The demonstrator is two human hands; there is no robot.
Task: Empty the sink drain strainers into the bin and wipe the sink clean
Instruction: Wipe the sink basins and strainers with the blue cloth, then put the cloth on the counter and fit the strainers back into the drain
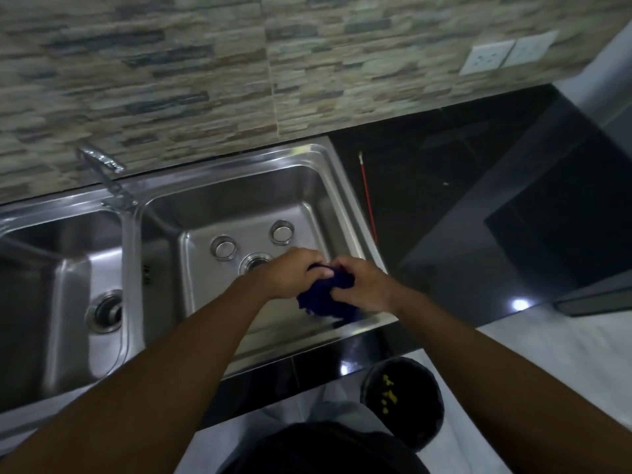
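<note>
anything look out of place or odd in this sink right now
Two round metal strainer cups sit loose on the floor of the right stainless steel basin, beside its drain hole rather than seated in it. A thin red stick lies on the black countertop by the sink's rim.

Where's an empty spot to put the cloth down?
The black counter is bare right of the red stick. The left basin is bare around its drain. The right basin is crowded: two strainers sit on its floor, and the left hand and right hand grip the cloth there.
</note>
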